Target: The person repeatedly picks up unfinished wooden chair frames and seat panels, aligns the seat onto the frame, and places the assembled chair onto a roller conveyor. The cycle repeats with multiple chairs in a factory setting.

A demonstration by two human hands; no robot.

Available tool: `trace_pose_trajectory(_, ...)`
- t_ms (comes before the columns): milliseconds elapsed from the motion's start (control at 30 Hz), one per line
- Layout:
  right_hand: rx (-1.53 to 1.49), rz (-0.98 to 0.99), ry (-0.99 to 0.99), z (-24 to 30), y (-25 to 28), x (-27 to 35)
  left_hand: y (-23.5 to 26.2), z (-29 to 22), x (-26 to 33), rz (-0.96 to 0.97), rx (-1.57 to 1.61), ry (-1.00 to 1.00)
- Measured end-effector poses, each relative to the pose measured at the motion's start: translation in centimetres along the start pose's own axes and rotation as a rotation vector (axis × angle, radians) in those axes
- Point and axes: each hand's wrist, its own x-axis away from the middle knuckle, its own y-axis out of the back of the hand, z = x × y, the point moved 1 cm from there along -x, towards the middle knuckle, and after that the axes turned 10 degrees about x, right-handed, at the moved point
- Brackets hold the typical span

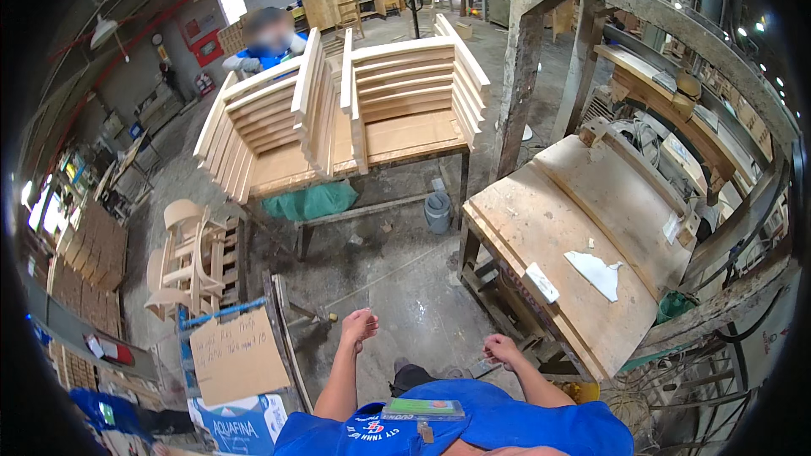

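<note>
Hands empty, a worker in a blue shirt stands over a dusty concrete floor (397,279) in a furniture workshop. L hand (361,323) is loosely curled, fingers half closed, gripping nothing; R hand (500,348) likewise half open w/ nothing in it, hovering just beside the near-left corner of a slanted wooden workbench (549,236). On that bench's sloping top lie a torn white scrap (596,273) toward the right edge and a small white block (541,281) near the front edge. Across the floor, a steel-legged table (372,160) carries two stacks of pale wooden chair frames (338,97), filling it edge to edge; another person in blue stands at its far-left corner. A grey bucket (438,211) sits under its right end, a green sheet (311,200) beneath the middle. Finished chairs (186,257) are stacked at left, near a cardboard sheet (236,355). Judgement: w/ both hands free and R nearest the bench, a steady approach to its front edge, wrists level, looks soundest.
</note>
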Motion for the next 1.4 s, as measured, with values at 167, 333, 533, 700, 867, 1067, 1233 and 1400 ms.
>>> trace_pose_trajectory(167, -0.011, 0.196, 0.275, 13.3, 1.9, -2.0, -0.5, -11.2, -9.9, 0.152, -0.155, -0.341)
trace_pose_trajectory(333, 0.081, -0.008, 0.568, 32.2, 7.5, -4.8, -6.8, -29.7, -21.4, 0.176, -0.02, -0.724)
trace_pose_trajectory(533, 0.308, -0.517, 0.934, 59.4, 11.5, -8.7, -16.6, -48.1, -32.7, -0.135, -0.361, -0.892)
trace_pose_trajectory(700, 0.794, -1.146, 0.836, 73.8, 15.1, -15.4, -20.7, -53.7, -39.3, -0.073, -0.554, -0.808)
trace_pose_trajectory(867, 0.917, -1.064, 0.293, 76.7, 17.4, -22.9, -19.4, -51.8, -42.0, 0.222, -0.41, -0.514)
trace_pose_trajectory(1067, 1.001, -0.995, 0.215, 78.5, 18.5, -23.2, -19.6, -52.6, -41.2, 0.219, -0.26, -0.538)
trace_pose_trajectory(1233, 0.918, -1.026, 0.454, 77.7, 14.5, -19.7, -13.3, -53.0, -41.7, 0.302, -0.08, -0.592)
trace_pose_trajectory(1400, 0.975, -1.153, 0.587, 74.9, 13.7, -11.2, -11.1, -48.0, -38.5, 0.396, 0.039, -0.569)
